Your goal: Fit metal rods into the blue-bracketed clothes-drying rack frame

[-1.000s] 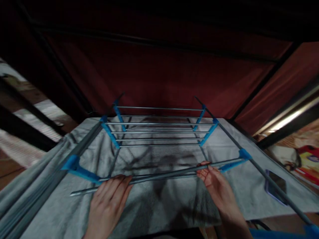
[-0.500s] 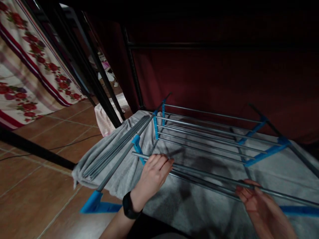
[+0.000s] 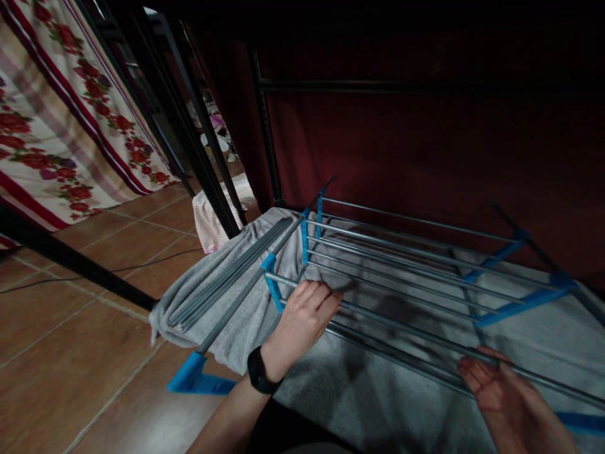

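Note:
My left hand [image 3: 309, 309], with a black band on its wrist, is closed over a long grey metal tube [image 3: 401, 325] near its left end. That end meets the upper part of a blue plastic bracket [image 3: 273, 284]; whether it is seated in a socket cannot be made out. Further right, my right hand [image 3: 501, 384] holds the same tube, thumb over it and fingers curled beneath. Both hands are at the near side of a partly assembled rack, whose tubes [image 3: 387, 243] run between blue brackets. Another blue bracket [image 3: 201, 378] is at the near left.
Several loose grey tubes [image 3: 231, 277] lie bundled on a grey blanket [image 3: 161, 315] at the left. Black metal posts [image 3: 189, 120] rise beside it, above a tiled floor [image 3: 118, 359] with a thin cable. A dark red cloth [image 3: 401, 145] hangs behind; a floral cloth [image 3: 70, 126] hangs at left.
The tube's left end has risen from below the bracket's top to meet its upper part. Both hands keep their hold on the tube. The whole view has shifted slightly.

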Available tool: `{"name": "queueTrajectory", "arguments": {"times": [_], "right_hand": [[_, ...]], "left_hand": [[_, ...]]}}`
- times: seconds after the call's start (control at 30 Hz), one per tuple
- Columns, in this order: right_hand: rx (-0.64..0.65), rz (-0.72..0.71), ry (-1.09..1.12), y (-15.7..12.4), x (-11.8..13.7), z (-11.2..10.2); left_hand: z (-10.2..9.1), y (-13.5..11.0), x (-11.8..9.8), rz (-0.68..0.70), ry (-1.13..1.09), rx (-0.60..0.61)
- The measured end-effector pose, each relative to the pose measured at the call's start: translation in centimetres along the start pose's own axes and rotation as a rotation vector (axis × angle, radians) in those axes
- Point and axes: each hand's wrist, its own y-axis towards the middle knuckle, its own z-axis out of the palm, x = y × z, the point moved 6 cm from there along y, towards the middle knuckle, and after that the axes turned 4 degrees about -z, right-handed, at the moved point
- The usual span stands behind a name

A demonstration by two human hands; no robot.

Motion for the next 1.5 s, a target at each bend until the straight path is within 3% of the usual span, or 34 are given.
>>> {"name": "queueTrajectory", "arguments": {"times": [0.13,0.37,0.8,1.2,1.5], "right_hand": [[-0.067,0.113,0.081,-0.1,-0.2,0.1],[-0.092,0.152,0.11,-0.2,-0.3,0.3],[-0.083,0.143,0.06,-0.6,0.5,1.0],[-0.082,0.155,0.068,-0.4,-0.5,0.2],[-0.008,0.093,0.09,-0.1,-0.7,0.3]], "left_hand": [[0.3,0.1,0.2,0.003,0.009,0.013],[0.5,0.1,0.3,0.005,-0.003,0.025],[0.9,0.1,0.5,0.02,0.003,0.028],[0.7,0.4,0.6,0.033,0.017,0.04],[0.5,0.5,0.8,0.03,0.01,0.064]]}}
